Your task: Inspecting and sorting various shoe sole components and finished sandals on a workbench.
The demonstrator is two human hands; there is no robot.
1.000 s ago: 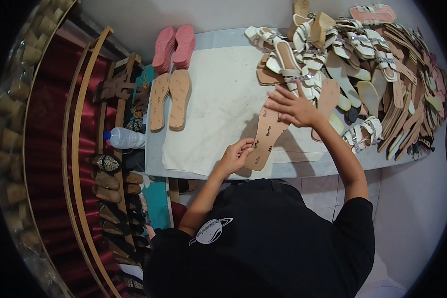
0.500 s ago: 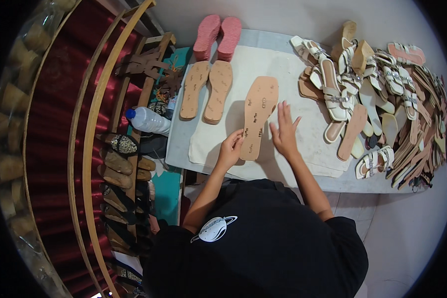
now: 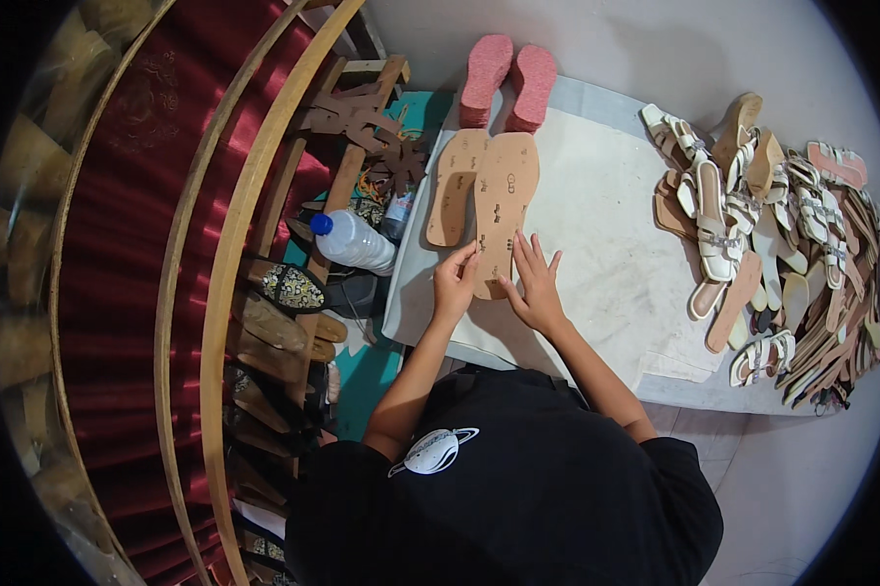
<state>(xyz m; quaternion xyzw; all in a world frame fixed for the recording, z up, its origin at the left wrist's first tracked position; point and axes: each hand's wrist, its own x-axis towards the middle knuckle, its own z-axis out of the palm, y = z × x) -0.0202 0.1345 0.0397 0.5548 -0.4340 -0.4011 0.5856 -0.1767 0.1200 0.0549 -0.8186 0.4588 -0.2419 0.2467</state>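
A long tan shoe insole (image 3: 506, 186) with small dark printed marks is held over the table. My left hand (image 3: 454, 285) pinches its near left edge between thumb and fingers. Beside its near right edge, my right hand (image 3: 536, 291) has its fingers stretched out, with the fingertips at the board. A second tan insole (image 3: 450, 203) lies just to the left, partly covered by the held one. Beyond them stand two pink wedge soles (image 3: 485, 80), their near ends close to the insoles.
White strappy sandals (image 3: 718, 234) are heaped on the table's right, next to a stack of loose soles (image 3: 845, 313). A pale sheet (image 3: 606, 225) covers the tabletop. On the left are a blue-capped bottle (image 3: 354, 242), shoes on a wooden rack (image 3: 264, 322) and a red curtain (image 3: 118, 293).
The held insole has moved left over the table and now hides the right one of the two lying insoles. My right hand has come in to its edge. The view has shifted left.
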